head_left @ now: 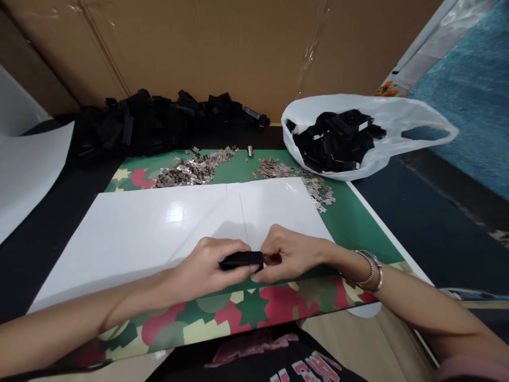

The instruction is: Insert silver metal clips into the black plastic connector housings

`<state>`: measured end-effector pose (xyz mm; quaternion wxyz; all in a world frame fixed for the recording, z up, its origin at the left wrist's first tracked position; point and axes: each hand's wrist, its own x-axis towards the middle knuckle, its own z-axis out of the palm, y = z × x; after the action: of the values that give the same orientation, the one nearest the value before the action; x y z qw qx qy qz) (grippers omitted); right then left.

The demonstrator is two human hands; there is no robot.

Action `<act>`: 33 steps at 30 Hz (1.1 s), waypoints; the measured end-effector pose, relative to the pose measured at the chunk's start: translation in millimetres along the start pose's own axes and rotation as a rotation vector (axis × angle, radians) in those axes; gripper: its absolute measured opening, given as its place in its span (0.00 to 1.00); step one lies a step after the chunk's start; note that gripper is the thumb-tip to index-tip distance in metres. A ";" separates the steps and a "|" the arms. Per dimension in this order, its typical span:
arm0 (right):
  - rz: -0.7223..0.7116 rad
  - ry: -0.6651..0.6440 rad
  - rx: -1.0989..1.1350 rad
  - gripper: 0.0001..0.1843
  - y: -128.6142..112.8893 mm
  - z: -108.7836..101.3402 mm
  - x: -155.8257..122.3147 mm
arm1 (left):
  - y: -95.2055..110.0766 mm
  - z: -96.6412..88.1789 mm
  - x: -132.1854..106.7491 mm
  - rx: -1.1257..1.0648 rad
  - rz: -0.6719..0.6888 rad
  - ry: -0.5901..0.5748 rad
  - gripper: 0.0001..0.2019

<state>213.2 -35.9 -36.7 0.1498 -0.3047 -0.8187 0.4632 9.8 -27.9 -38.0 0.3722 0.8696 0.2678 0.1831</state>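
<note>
A small black rectangular plastic piece (pixel 242 260) is gripped between the thumb and fingers of my left hand (pixel 212 265), just above the near edge of the white sheet (pixel 131 233). My right hand (pixel 290 254) meets its right end, with the fingers curled and the thumb pressed against that end. Whether a small part sits between those right fingertips is hidden. Beyond the sheet lie two heaps of small shiny metal pieces, a left heap (pixel 194 170) and a right heap (pixel 278 168).
A long pile of black plastic parts (pixel 159 122) runs along the cardboard wall (pixel 207 53). At the back right, a white plastic bag (pixel 405 127) holds more black parts. A small metal thimble-like cup (pixel 250 151) stands between the heaps. Under the sheet is a green patterned board (pixel 358 223).
</note>
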 end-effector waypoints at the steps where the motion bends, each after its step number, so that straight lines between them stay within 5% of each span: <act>1: 0.002 -0.007 -0.022 0.25 -0.6 -0.5 0.0 | -0.4 0.3 -0.6 0.013 0.021 0.007 0.08; 18: 0.018 -0.077 -0.273 0.28 -6.3 -4.1 -0.5 | -2.4 2.6 -2.1 0.073 0.044 0.056 0.07; 27: 0.114 -0.073 -0.519 0.23 -20.3 -9.2 -2.6 | -1.9 0.8 3.6 -0.062 -0.128 -0.002 0.09; 33: 0.139 0.038 -0.245 0.22 -21.5 -21.5 -4.1 | -3.4 -2.0 7.7 -0.246 -0.264 -0.021 0.13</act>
<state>220.0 -32.5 -6.9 0.0943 -0.3854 -0.8430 0.3632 13.7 -20.2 -38.3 0.4993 0.7767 0.3513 0.1551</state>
